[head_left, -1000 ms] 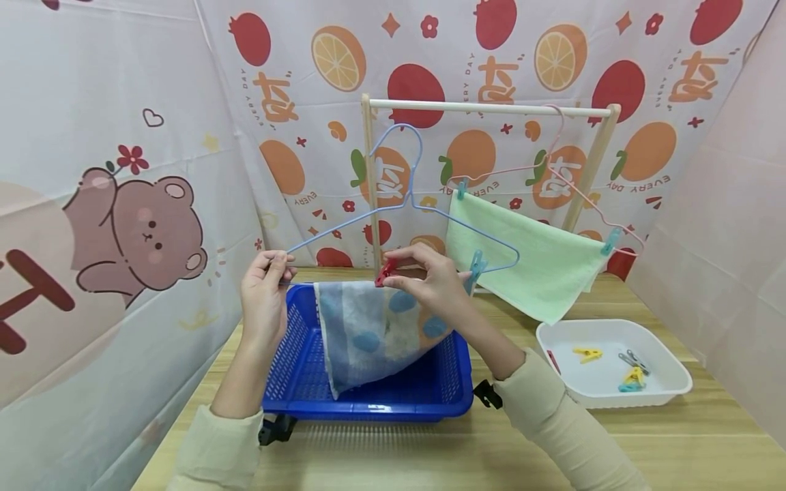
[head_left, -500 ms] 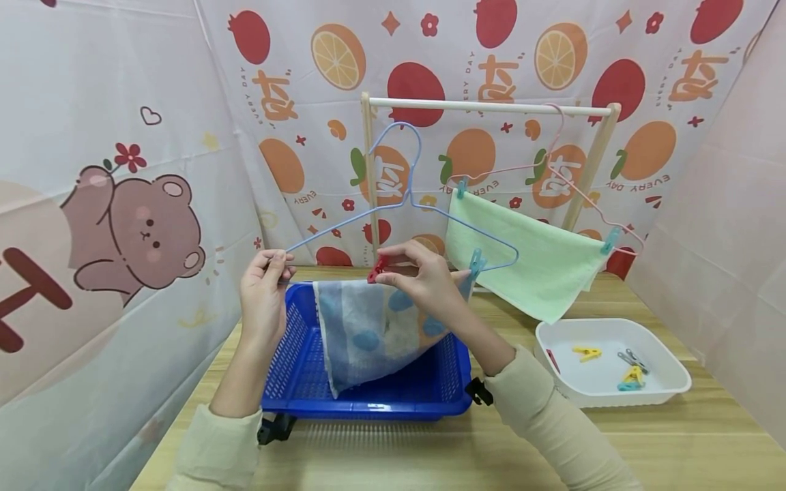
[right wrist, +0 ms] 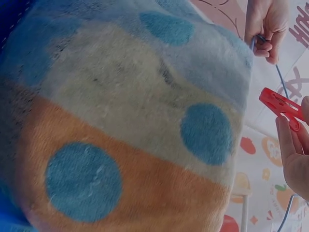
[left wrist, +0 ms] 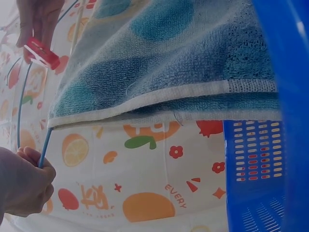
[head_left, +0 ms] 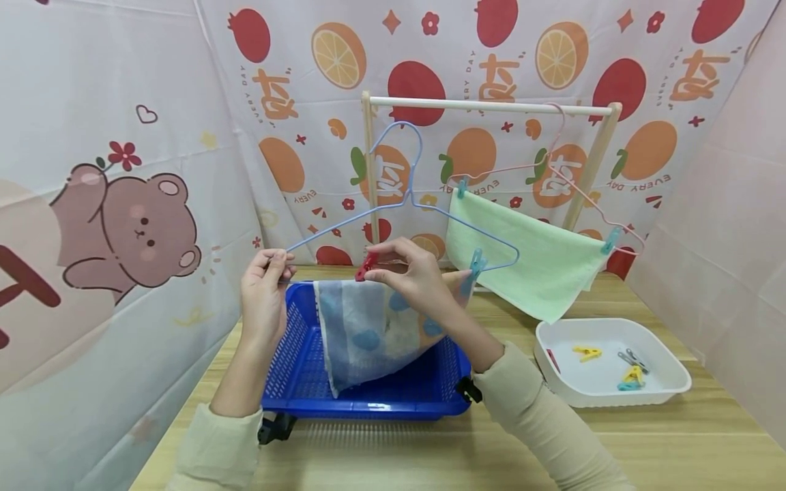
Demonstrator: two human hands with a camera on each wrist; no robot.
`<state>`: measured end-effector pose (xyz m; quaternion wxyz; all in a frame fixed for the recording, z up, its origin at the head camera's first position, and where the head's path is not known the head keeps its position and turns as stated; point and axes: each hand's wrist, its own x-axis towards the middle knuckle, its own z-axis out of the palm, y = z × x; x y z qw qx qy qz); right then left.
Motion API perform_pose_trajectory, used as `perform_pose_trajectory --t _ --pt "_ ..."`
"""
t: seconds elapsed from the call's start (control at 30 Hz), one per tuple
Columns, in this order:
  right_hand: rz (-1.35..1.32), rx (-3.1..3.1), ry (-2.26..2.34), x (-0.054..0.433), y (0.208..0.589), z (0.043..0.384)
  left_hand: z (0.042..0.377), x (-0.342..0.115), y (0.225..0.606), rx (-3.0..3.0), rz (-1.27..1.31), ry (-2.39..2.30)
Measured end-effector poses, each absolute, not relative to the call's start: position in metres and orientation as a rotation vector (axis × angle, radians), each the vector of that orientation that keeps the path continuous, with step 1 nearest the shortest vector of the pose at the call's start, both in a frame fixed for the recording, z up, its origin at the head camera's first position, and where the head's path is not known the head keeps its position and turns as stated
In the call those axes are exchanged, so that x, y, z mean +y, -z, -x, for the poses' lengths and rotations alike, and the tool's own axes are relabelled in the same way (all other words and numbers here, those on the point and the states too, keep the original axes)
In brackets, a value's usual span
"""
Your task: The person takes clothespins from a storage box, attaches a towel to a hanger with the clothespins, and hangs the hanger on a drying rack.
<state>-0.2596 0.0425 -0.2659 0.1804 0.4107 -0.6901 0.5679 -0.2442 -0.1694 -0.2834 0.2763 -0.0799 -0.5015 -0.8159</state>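
Note:
My left hand (head_left: 264, 296) grips the left corner of a blue clothes hanger (head_left: 344, 224). A patterned terry towel (head_left: 374, 341) drapes over the hanger's lower bar, and a teal clothespin (head_left: 476, 262) is clipped near its right end. Between thumb and fingers, my right hand (head_left: 420, 276) pinches a red clothespin (head_left: 366, 267) at the towel's top edge, left of its middle. In the left wrist view the red clothespin (left wrist: 42, 53) stands a little apart from the towel's fold. The right wrist view shows the towel's blue dots and the same clothespin (right wrist: 280, 106) beside its edge.
Below the towel stands a blue perforated basket (head_left: 399, 409). Behind, a rack (head_left: 491, 106) bears a pink hanger (head_left: 510, 170) with a green towel (head_left: 522, 252) pinned by teal clothespins. A white tray (head_left: 614, 395) at right holds several loose clothespins.
My right hand has slid left along the towel's top edge, carrying the red clothespin. The left hand and the blue hanger have stayed in place.

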Motion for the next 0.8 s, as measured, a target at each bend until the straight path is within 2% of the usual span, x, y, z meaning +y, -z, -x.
perform_pose_trajectory --t 0.3,0.8 --pt "-1.245 -1.870 -1.623 0.028 0.269 0.267 0.244 -0.170 0.283 -1.350 0.220 2.180" --pt "-1.209 -1.911 -1.501 0.008 0.274 0.270 0.242 -0.170 0.284 -1.341 0.210 2.188"
